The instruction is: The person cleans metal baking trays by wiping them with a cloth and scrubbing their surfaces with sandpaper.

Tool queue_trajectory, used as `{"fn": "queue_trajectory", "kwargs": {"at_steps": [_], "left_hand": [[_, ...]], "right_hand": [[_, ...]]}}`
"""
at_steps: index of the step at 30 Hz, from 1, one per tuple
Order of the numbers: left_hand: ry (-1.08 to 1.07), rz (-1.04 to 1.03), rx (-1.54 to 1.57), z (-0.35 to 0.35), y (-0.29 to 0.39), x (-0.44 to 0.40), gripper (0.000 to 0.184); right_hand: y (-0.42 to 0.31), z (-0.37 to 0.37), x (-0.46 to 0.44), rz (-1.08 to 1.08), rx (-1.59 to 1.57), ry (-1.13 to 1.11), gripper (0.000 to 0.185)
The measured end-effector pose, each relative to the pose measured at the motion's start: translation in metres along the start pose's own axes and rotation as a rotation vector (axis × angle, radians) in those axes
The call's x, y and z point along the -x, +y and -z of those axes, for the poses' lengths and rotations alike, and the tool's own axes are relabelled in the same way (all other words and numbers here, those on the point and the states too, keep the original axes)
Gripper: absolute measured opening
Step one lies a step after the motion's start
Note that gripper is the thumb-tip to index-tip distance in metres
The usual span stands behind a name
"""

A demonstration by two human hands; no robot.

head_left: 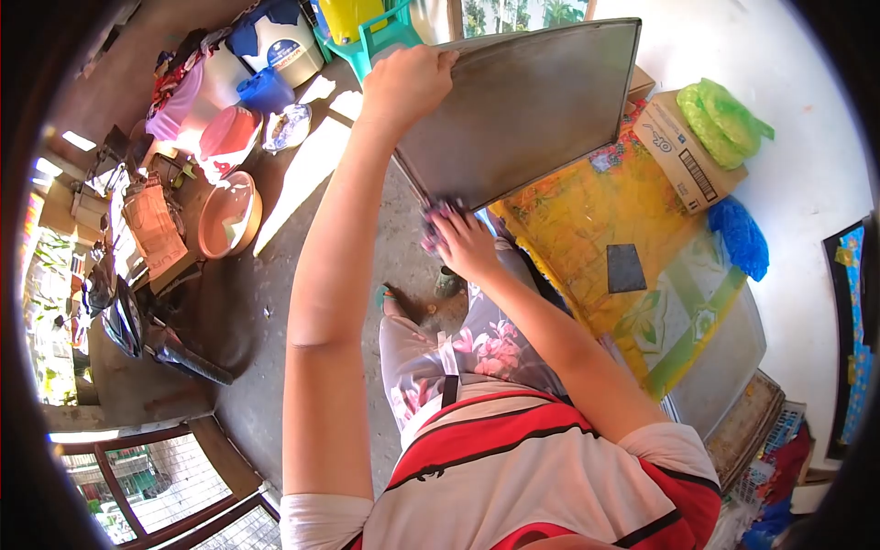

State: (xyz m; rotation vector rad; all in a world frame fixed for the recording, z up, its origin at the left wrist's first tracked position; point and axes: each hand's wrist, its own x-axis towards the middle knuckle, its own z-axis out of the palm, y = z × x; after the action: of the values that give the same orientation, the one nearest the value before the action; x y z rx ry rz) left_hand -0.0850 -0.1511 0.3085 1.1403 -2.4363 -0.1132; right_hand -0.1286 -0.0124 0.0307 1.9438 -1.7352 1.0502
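Note:
A large flat dark panel [536, 110] with a thin rim is held up tilted in front of me. My left hand [408, 84] is closed round its upper left corner, fingers over the top edge. Down at the panel's lower left corner, my right hand [461, 240] presses a dark, pinkish crumpled cloth [431, 229] against the edge. The cloth is partly hidden by the fingers. Beyond the panel's lower edge lies a yellow patterned table cover [568, 220], with a small dark rectangular piece [626, 268] on it.
On the right stand a cardboard box [674, 151] with a green bag [724, 119] on top and a blue bag [738, 238] beside it. Basins [229, 215], a blue container [266, 90] and a motorcycle [165, 339] are on the left. A green chair [385, 35] stands behind the panel.

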Motion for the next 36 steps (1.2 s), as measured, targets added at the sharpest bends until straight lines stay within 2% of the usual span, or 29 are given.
{"fn": "queue_trajectory", "kwargs": {"at_steps": [2, 5, 9, 11, 14, 15, 19, 21, 23, 26, 28, 30, 31, 36], "left_hand": [[0.01, -0.039, 0.022, 0.0, 0.006, 0.0, 0.041], [-0.035, -0.081, 0.094, 0.0, 0.007, -0.007, 0.041], [-0.148, -0.167, 0.222, -0.009, 0.0, -0.033, 0.038], [-0.27, -0.221, 0.282, -0.003, -0.007, -0.045, 0.036], [-0.415, -0.26, 0.238, 0.02, 0.0, -0.043, 0.035], [-0.454, -0.267, 0.205, 0.026, 0.004, -0.04, 0.034], [-0.26, -0.26, 0.098, 0.013, 0.007, -0.033, 0.029], [-0.186, -0.234, 0.103, 0.0, 0.002, -0.034, 0.03], [-0.111, -0.248, 0.122, -0.006, 0.001, -0.026, 0.029], [0.004, -0.174, 0.023, -0.003, 0.022, -0.005, 0.029], [0.046, -0.138, -0.083, -0.001, 0.034, 0.006, 0.029], [0.068, -0.164, -0.197, 0.002, 0.036, 0.006, 0.028], [0.182, -0.24, -0.239, -0.009, 0.026, 0.002, 0.028], [0.42, -0.421, -0.333, -0.005, 0.016, 0.019, 0.022]], "right_hand": [[0.02, -0.015, 0.059, -0.128, -0.156, -0.332, 0.058], [-0.007, 0.034, 0.026, -0.322, -0.323, -0.271, 0.056], [-0.035, 0.088, -0.076, 0.057, -0.09, 0.246, 0.047], [-0.046, 0.113, -0.125, 0.176, 0.028, 0.337, 0.052], [-0.041, 0.106, -0.161, 0.201, 0.161, 0.348, 0.055], [-0.043, 0.109, -0.16, 0.159, 0.111, 0.266, 0.057], [-0.021, 0.063, -0.099, 0.243, 0.265, 0.071, 0.055], [0.001, 0.022, -0.043, 0.228, 0.278, -0.047, 0.055], [0.014, 0.002, 0.01, 0.12, 0.262, -0.218, 0.047], [0.035, -0.009, 0.058, 0.022, -0.001, -0.579, 0.038], [0.018, 0.017, 0.044, -0.022, -0.206, -0.439, 0.033], [0.0, 0.049, 0.026, -0.163, -0.338, -0.398, 0.035], [-0.004, 0.062, 0.02, -0.21, -0.392, -0.36, 0.035], [0.018, 0.099, 0.005, -0.409, -0.61, -0.078, 0.038]]}}
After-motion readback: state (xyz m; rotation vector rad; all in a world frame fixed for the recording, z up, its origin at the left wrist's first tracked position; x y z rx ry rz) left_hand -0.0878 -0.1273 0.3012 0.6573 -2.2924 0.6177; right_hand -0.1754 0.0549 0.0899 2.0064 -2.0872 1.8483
